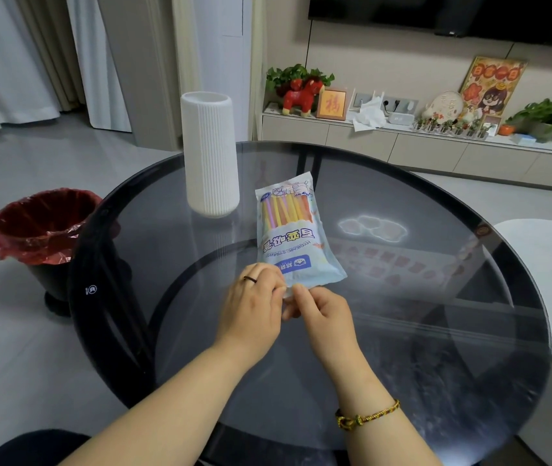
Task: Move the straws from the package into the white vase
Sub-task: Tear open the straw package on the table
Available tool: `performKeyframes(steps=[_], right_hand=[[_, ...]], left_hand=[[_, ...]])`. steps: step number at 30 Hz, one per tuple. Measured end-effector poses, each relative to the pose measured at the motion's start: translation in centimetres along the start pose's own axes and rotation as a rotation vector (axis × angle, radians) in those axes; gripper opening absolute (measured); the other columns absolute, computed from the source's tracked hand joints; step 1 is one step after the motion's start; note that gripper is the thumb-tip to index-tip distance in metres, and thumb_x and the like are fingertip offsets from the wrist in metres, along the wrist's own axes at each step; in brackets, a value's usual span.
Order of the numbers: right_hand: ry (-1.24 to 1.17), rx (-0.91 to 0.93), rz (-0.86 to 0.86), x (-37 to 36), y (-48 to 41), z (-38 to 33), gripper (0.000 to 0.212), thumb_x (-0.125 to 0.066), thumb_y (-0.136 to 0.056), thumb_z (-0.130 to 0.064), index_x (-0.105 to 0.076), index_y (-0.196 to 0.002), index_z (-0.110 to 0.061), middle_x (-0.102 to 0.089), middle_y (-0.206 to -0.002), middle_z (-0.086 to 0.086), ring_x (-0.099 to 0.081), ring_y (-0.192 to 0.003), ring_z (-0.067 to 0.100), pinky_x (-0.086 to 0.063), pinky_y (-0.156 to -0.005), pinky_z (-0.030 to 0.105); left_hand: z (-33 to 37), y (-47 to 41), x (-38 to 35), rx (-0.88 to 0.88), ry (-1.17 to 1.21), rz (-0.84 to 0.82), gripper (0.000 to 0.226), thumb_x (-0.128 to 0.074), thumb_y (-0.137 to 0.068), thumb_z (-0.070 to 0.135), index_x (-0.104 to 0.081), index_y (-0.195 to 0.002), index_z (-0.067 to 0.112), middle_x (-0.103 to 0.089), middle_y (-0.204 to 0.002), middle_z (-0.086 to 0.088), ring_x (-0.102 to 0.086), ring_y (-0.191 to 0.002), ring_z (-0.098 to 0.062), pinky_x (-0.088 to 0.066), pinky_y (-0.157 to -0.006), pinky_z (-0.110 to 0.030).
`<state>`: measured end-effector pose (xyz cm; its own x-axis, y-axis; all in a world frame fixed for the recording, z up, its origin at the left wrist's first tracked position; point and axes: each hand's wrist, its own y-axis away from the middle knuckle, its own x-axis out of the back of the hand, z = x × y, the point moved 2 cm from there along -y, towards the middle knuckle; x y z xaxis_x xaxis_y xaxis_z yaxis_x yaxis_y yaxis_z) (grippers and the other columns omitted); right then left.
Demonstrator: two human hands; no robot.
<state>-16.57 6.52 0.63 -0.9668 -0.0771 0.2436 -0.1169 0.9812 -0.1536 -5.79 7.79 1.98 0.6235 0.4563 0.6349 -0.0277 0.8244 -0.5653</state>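
Pinching the near end of the straw package [296,230] at the desk's [436,331] middle, left hand [251,309] and right hand [326,317] fingers close on it, likely to tear it open; the white vase [210,153] waits just beyond.

Grey floor [32,348] — curtains [5,55], low sideboard [419,146]

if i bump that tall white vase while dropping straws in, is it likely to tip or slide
The white vase is tall and narrow for its base, so a knock near the rim would probably tip it. It stands on a smooth glass table, so a low push may slide it. It looks ceramic, so a fall could likely break it.
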Motion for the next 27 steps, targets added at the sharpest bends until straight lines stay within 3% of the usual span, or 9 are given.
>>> performKeyframes(steps=[4, 6, 8, 11, 17, 20, 23, 25, 27], right_hand=[[0.181, 0.031, -0.026, -0.3, 0.4, -0.1, 0.047, -0.052, -0.088, -0.016, -0.050, -0.043, -0.028, -0.056, -0.043, -0.013, -0.061, -0.063, 0.008, -0.043, -0.071, 0.017], [0.185, -0.001, -0.008, -0.3, 0.5, -0.1, 0.044, -0.051, -0.085, -0.014, -0.052, -0.042, -0.012, -0.052, -0.043, -0.007, -0.056, -0.058, 0.018, -0.042, -0.065, 0.028], [0.114, -0.042, 0.051, -0.1, 0.4, -0.1, 0.036, -0.050, -0.082, -0.008, -0.050, -0.049, 0.006, -0.042, -0.044, 0.008, -0.040, -0.049, 0.020, -0.032, -0.054, 0.028], [0.073, -0.059, 0.093, 0.1, 0.5, -0.2, 0.031, -0.049, -0.077, -0.006, -0.046, -0.049, 0.005, -0.034, -0.051, 0.012, -0.030, -0.051, 0.019, -0.024, -0.054, 0.028], [0.126, -0.098, 0.152, 0.4, 0.0, 0.4, 0.037, -0.050, -0.082, -0.014, -0.052, -0.058, 0.015, -0.044, -0.047, 0.009, -0.043, -0.057, 0.027, -0.035, -0.069, 0.032], [0.130, -0.136, 0.171, 0.4, -0.2, 0.8, 0.036, -0.048, -0.083, -0.013, -0.055, -0.059, 0.013, -0.048, -0.047, 0.006, -0.056, -0.078, 0.037, -0.043, -0.072, 0.034], [0.138, -0.162, 0.273, 0.8, -0.3, 0.9, 0.037, -0.052, -0.081, -0.012, -0.044, -0.045, -0.007, -0.042, -0.038, -0.006, -0.046, -0.070, 0.030, -0.035, -0.063, 0.030], [0.100, -0.160, 0.409, 1.4, -0.4, 1.0, 0.028, -0.056, -0.079, -0.010, -0.040, -0.058, -0.020, -0.043, -0.051, -0.008, -0.042, -0.068, 0.024, -0.036, -0.059, 0.027], [0.025, -0.140, 0.494, 2.0, -0.3, 0.5, 0.023, -0.060, -0.078, -0.008, -0.047, -0.091, -0.022, -0.048, -0.075, -0.004, -0.048, -0.073, 0.020, -0.041, -0.059, 0.016]], left_hand=[[-0.6, -0.1, 0.2, 0.116, 0.177, 0.109, 0.018, -0.042, -0.076, 0.003, -0.055, -0.073, -0.008, -0.064, -0.084, -0.023, -0.059, -0.083, -0.036, -0.035, -0.070, -0.024], [-0.7, -0.2, 0.4, 0.136, 0.214, 0.149, 0.018, -0.041, -0.077, 0.003, -0.054, -0.074, -0.010, -0.063, -0.086, -0.024, -0.058, -0.083, -0.035, -0.035, -0.069, -0.022], [-0.7, -0.2, 0.6, 0.158, 0.229, 0.200, 0.018, -0.041, -0.078, 0.002, -0.054, -0.075, -0.009, -0.062, -0.086, -0.023, -0.056, -0.081, -0.030, -0.032, -0.066, -0.018], [-1.0, -0.2, 1.2, 0.224, 0.219, 0.303, 0.021, -0.041, -0.081, 0.007, -0.055, -0.078, -0.008, -0.062, -0.089, -0.022, -0.049, -0.080, -0.016, -0.029, -0.064, -0.014], [-0.1, 0.0, 0.8, -0.029, -0.024, 0.178, 0.026, -0.046, -0.076, 0.017, -0.066, -0.072, 0.002, -0.071, -0.076, -0.013, -0.056, -0.077, -0.013, -0.045, -0.062, -0.026], [0.2, -0.1, 0.7, -0.067, -0.100, 0.124, 0.027, -0.044, -0.070, 0.014, -0.070, -0.074, 0.006, -0.074, -0.077, -0.008, -0.069, -0.070, -0.017, -0.054, -0.050, -0.025], [0.1, -0.4, 0.8, -0.094, -0.098, 0.138, 0.027, -0.046, -0.069, 0.012, -0.072, -0.073, 0.007, -0.076, -0.076, -0.005, -0.071, -0.063, -0.018, -0.055, -0.045, -0.025], [-0.2, -0.9, 0.8, -0.134, -0.157, 0.158, 0.025, -0.048, -0.071, 0.013, -0.072, -0.071, 0.008, -0.076, -0.071, -0.004, -0.070, -0.056, -0.017, -0.052, -0.039, -0.024], [-0.4, -1.5, 0.9, -0.164, -0.214, 0.184, 0.024, -0.049, -0.071, 0.014, -0.072, -0.068, 0.009, -0.074, -0.063, -0.002, -0.065, -0.045, -0.017, -0.047, -0.032, -0.021]])
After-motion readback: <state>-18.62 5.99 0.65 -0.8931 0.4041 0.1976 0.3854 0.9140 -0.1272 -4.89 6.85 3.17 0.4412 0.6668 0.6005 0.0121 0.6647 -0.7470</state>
